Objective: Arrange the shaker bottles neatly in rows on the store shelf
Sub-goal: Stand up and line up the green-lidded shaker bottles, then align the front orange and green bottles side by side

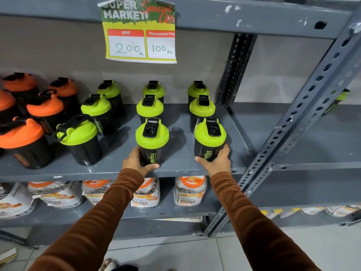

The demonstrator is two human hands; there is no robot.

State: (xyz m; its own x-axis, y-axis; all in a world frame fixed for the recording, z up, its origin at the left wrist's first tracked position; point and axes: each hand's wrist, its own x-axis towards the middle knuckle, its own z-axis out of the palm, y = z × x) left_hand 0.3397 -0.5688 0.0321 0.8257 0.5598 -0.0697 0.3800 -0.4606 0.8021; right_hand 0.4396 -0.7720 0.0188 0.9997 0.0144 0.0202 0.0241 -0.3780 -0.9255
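Note:
Black shaker bottles stand on a grey metal shelf (175,169). My left hand (136,163) grips the front green-lidded bottle (152,140) of the middle column. My right hand (216,161) grips the front green-lidded bottle (209,139) of the right column. Both bottles stand upright on the shelf near its front edge. Behind each, two more green-lidded bottles (150,108) (202,108) line up toward the back wall. Left of them, three green-lidded bottles (80,139) form a slanted line. Several orange-lidded bottles (21,141) crowd the far left.
A price sign (140,30) hangs from the shelf above. A perforated steel upright (304,114) borders the shelf on the right, with one more green-lidded bottle (340,98) beyond it. Jars and pouches (190,190) fill the lower shelf. Tiled floor lies below.

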